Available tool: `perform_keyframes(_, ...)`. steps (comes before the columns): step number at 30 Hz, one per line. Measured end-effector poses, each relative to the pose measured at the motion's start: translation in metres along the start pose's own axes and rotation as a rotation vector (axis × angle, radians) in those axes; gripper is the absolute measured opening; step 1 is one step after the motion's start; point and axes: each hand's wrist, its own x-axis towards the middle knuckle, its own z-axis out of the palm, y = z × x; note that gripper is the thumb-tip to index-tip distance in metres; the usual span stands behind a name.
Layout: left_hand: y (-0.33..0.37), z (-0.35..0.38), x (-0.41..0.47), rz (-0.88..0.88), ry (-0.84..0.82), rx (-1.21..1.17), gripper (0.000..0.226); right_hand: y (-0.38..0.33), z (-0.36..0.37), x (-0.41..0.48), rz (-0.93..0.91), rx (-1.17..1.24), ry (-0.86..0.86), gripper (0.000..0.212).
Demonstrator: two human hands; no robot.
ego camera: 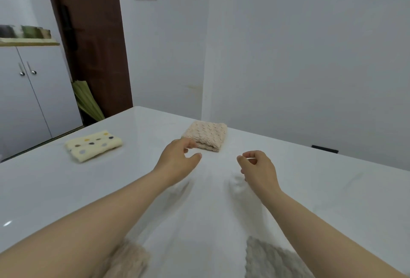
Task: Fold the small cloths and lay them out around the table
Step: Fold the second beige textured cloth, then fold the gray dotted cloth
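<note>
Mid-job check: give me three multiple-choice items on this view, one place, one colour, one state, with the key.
1. Ground colour of the folded dotted towelling cloth? A. pale yellow B. blue C. red
2. The folded beige knitted cloth lies: A. on the floor B. just beyond the left hand C. in a drawer
3. The right hand: A. grips a cloth B. holds nothing, fingers loosely curled C. lies flat
Key: 1 A, pale yellow shows between the dots; 2 B, it sits right beside that hand; 3 B, nothing lies between its fingers.
</note>
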Motion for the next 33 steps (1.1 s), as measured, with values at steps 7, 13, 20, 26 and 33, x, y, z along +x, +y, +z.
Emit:
perform_keyframes(7, 0.037, -0.004, -0.091, -0.013, -0.031, -0.09, 0.026, -0.018, -0.034, -0.086, -0.077, 0.014, -0.011, 0.018)
perform_keyframes(13, 0.068, -0.018, -0.165, -0.003, -0.031, -0.181, 0.019, -0.029, -0.07, -0.158, -0.099, 0.032, -0.03, 0.017)
perform_keyframes(20, 0.1, -0.026, -0.241, 0.008, -0.037, -0.272, 0.015, -0.041, -0.104, -0.227, -0.155, 0.018, 0.001, 0.014)
perform_keyframes(26, 0.122, -0.028, -0.297, 0.001, -0.049, -0.339, 0.016, -0.037, -0.132, -0.281, -0.179, 0.043, 0.016, 0.012)
perform_keyframes(33, 0.136, -0.021, -0.36, -0.027, -0.034, -0.471, 0.014, -0.027, -0.158, -0.339, -0.171, 0.04, 0.014, 0.008)
